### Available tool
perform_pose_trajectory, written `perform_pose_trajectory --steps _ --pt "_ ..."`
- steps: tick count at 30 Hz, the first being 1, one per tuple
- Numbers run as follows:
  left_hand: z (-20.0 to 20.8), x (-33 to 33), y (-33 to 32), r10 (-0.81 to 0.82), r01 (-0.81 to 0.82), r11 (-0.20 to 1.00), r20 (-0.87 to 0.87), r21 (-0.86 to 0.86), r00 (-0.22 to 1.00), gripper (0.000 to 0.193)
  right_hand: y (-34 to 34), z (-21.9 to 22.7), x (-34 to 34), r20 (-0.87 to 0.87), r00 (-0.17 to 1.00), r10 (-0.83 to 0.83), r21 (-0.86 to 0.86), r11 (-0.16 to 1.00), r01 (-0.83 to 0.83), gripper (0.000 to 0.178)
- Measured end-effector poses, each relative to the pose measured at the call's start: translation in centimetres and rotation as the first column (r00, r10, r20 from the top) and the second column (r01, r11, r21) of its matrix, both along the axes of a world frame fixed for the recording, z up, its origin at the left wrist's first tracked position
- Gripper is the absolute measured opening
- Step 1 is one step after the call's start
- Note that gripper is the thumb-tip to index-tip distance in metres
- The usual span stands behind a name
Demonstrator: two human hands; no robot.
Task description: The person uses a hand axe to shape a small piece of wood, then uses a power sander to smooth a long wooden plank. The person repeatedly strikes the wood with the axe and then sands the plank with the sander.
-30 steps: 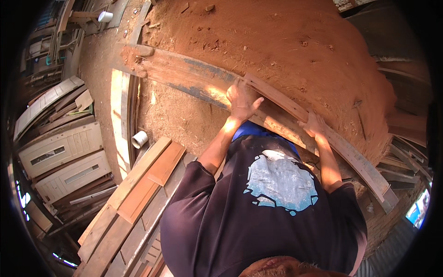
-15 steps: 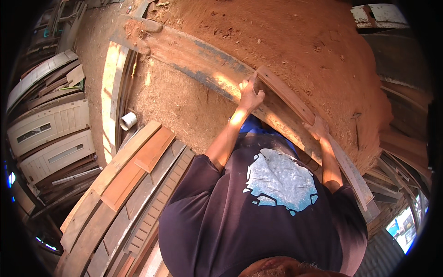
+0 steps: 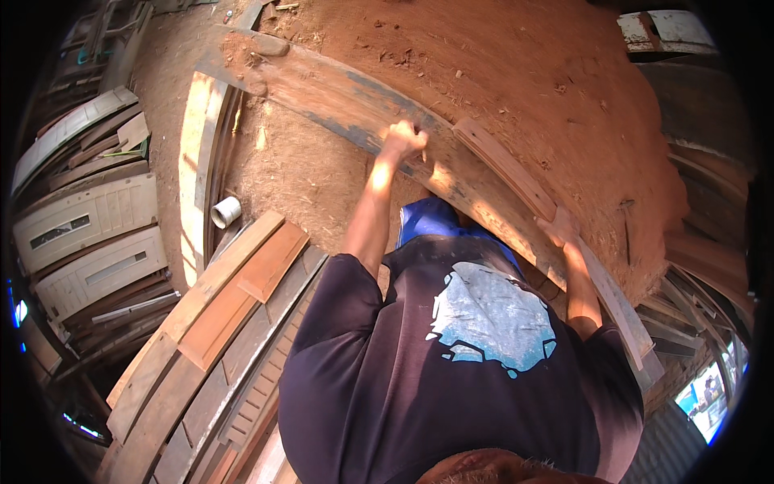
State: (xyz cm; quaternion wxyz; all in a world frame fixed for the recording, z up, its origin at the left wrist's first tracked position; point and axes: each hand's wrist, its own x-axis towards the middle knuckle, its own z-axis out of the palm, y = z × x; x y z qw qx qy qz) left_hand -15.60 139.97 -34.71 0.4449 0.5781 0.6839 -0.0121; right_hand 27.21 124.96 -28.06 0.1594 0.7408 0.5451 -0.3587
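Observation:
A long, worn bench plank (image 3: 330, 85) runs slantwise in front of me, its surface dusty and patched with dark grey. Along its far side lies a narrow reddish-brown wooden board (image 3: 508, 172) with a rounded near-left end. My right hand (image 3: 559, 226) is wrapped round this board partway along. Over the middle of the bench plank is my left hand (image 3: 403, 141), its fingers curled in, apart from the board's end. Whatever it may hold is hidden.
Piled reddish and grey boards (image 3: 218, 323) lie at lower left, with a white cylinder (image 3: 226, 211) beyond them. Pale panels (image 3: 89, 214) are stacked far left. Reddish sawdust-like ground (image 3: 564, 97) spreads beyond the bench. More timber (image 3: 685, 315) lies at right.
My left hand has let go of the board's far end and moved left over the bench plank, its fingers curling. My right hand stays on the board, which has shifted slightly.

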Motion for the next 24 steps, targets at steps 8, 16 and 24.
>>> perform_pose_trajectory --steps 8,16,24 --pt "0.2 -5.0 5.9 0.091 0.155 0.705 -0.305 0.692 0.948 0.065 0.0 -1.5 0.6 -0.006 1.0 -0.007 -0.064 0.998 0.007 0.087" --pt "-0.1 3.6 -3.6 0.092 -0.205 0.954 0.438 0.219 0.894 0.065 -1.1 -2.1 0.9 0.024 0.999 0.028 0.071 0.997 -0.03 0.077" --pt "-0.6 8.8 -8.3 0.278 -0.43 0.89 0.564 0.154 0.778 0.071 -0.4 -0.7 0.4 0.014 0.999 0.052 -0.004 0.999 -0.052 0.077"
